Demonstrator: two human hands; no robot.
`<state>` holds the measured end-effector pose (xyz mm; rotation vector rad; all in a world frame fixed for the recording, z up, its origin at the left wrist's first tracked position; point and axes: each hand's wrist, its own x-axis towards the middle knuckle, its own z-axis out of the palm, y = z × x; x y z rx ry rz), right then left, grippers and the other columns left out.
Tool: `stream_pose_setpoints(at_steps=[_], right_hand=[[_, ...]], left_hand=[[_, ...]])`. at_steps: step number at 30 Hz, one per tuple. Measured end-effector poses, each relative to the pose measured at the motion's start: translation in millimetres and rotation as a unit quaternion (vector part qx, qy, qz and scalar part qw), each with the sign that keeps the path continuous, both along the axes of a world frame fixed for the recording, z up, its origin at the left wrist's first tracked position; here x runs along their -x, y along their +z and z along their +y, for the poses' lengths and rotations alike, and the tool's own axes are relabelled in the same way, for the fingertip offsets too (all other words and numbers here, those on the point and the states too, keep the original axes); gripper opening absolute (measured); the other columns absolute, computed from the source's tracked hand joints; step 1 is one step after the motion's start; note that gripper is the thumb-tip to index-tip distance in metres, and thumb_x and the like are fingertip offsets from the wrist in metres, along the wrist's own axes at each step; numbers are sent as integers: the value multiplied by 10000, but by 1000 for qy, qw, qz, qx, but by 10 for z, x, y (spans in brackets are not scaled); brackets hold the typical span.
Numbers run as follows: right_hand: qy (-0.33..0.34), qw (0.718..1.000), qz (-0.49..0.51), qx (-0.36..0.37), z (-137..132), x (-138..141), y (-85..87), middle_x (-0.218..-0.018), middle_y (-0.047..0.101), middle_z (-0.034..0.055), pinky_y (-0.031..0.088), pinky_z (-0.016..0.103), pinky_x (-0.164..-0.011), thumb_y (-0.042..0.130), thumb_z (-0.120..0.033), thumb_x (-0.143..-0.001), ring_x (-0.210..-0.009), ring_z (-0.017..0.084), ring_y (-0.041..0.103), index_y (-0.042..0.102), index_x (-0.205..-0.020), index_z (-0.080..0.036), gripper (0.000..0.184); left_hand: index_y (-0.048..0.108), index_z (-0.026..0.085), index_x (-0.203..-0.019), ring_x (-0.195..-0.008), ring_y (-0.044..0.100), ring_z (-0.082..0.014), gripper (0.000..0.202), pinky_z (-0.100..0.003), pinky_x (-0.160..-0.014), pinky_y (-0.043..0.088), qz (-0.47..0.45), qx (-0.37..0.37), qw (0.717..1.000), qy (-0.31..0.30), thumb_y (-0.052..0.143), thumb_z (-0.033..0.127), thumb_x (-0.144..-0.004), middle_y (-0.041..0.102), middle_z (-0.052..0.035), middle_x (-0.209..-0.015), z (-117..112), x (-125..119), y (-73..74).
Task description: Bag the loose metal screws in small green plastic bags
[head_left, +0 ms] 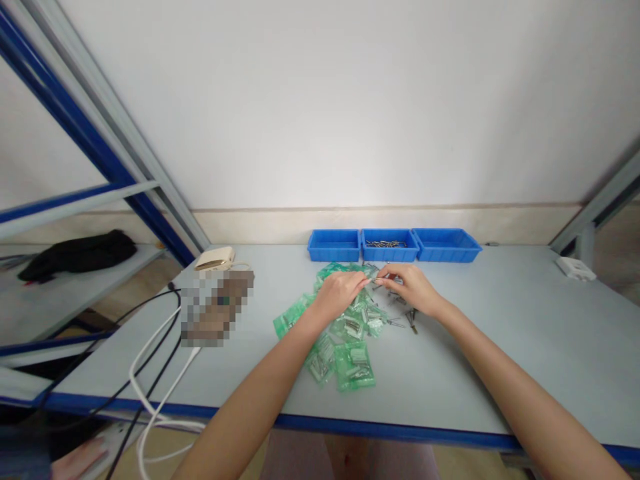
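Over a pile of green-tinted plastic bags (356, 368), my left hand (340, 292) is closed, its fingertips pinched together; what they hold is too small to make out. My right hand (413, 288) faces it from the right, thumb and forefinger pinching a small shiny metal piece (377, 281). The fingertips of both hands nearly meet. Thin metal pieces that look like screws (411, 319) lie loose under and beside my right hand. Several bags hold similar metal pieces and pale tube-shaped ones.
Three blue bins stand along the wall: a left bin (334, 255), a middle bin (390, 255) with metal pieces inside, and a right bin (449, 253). Leftward are a cream box (216, 258), a blurred-out object (220, 310) and a white cable (135, 373). A white device (575, 268) sits far right.
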<state>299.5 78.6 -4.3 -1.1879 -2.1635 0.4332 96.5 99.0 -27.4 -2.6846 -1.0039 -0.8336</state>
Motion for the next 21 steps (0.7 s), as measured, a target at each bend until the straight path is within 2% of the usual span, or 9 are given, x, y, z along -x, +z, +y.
stream_pose_setpoints(at_steps=[6,11,16,21], right_hand=[[-13,1000,-17,5,-21,2,15,-746,679,17,385,260,-671,412,-419,-920,-699,164,594,653,-756,-187,372],[0,1000,3,4,-13,-4,-20,-913,699,35,420,269,-704,501,-420,-878,-787,177,613,658,-931,-202,274],[3,999,-15,-47,-33,3,13,-890,694,55,418,281,-745,469,-424,-897,-814,188,611,675,-854,-198,308],[-3,999,-33,-30,-42,15,8,-845,693,52,411,277,-710,415,-427,-920,-779,187,609,680,-824,-193,366]], left_hand=[[585,165,-916,-743,642,-145,283,-242,-680,437,-7,-7,1000,-20,383,356,-964,680,-16,-797,2,-6,-2],[598,164,-861,-746,640,-153,346,-259,-686,435,3,-15,1000,-17,321,331,-982,682,-27,-796,-5,-2,3],[600,168,-865,-745,644,-153,338,-256,-680,436,2,-12,1000,-9,336,345,-978,684,-22,-785,-12,1,6],[606,171,-925,-767,648,-148,305,-251,-694,442,-6,-15,1000,-12,360,344,-972,694,-28,-833,-1,11,-6]])
